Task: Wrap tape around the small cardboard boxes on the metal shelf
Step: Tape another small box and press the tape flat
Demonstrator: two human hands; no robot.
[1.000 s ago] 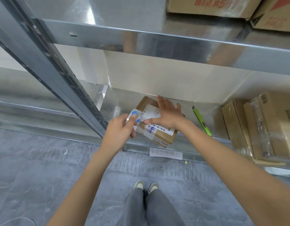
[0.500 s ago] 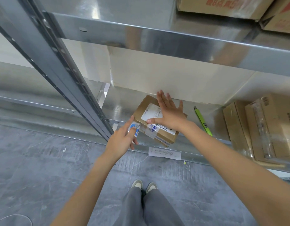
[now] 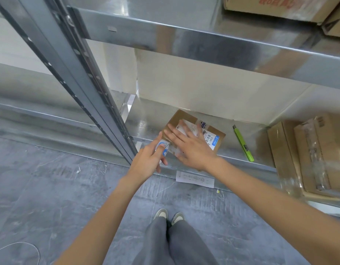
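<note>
Closest to the camera you've got grey trousers (image 3: 173,243) and two shoes (image 3: 168,215) on a grey floor (image 3: 50,197), with a slip of paper (image 3: 195,179) lying on it right under the shelf's front edge. A thin cord (image 3: 21,247) curls on the floor at the bottom left.

Next up, the left hand (image 3: 148,161) is wrapped around a tape roll (image 3: 163,150) with a blue and white label, held right at the front edge of the metal shelf (image 3: 241,161), touching the near left corner of the box. The right hand (image 3: 190,148) lies flat on top of the small cardboard box (image 3: 217,138), fingers straight and spread, pressing it down. The box sits near the shelf's front edge, turned at an angle, white shipping label up.

To its right on the same shelf lies a green box cutter (image 3: 242,145), and further right are bigger cardboard boxes (image 3: 308,153) with clear tape on them. A metal upright (image 3: 85,83) runs diagonally on the left. Up top, more boxes (image 3: 270,6) sit on the upper shelf (image 3: 203,43).
</note>
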